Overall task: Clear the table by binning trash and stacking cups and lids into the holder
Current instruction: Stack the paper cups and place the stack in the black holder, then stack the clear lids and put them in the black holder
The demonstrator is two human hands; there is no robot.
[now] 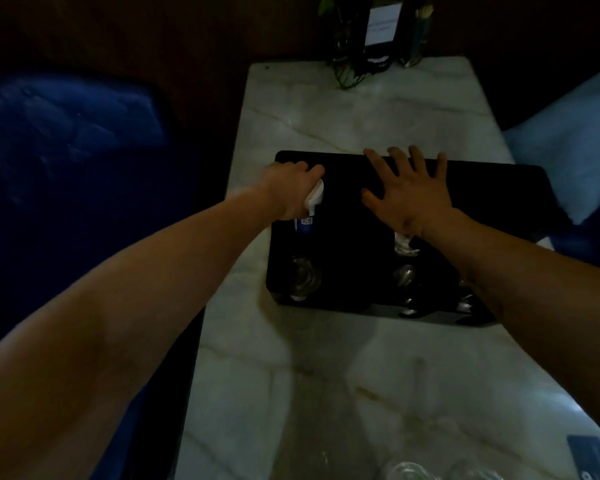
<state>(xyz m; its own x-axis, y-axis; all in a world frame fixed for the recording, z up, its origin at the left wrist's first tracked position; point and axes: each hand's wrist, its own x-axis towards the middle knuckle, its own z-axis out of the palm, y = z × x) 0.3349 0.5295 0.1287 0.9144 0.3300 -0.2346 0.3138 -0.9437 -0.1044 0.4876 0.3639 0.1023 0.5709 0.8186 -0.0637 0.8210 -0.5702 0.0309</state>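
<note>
Dim marble table (pixel 343 109), black holder (pixel 354 237); left hand (pixel 291 192) gripping white paper (pixel 314 197), right hand (pixel 407 192) spread.

Your left hand (pixel 293 188) covered most of the white and blue item (pixel 309 209), so you could not tell what it was. Your right forearm (pixel 499 271) hid part of the black holder (pixel 482 174), and the clear shapes (pixel 303 277) in its wells were too dim to tell cups from lids. The clear things (pixel 409 471) at the bottom edge were cut off, as were the dark bottles (pixel 378 32) at the top.
</note>
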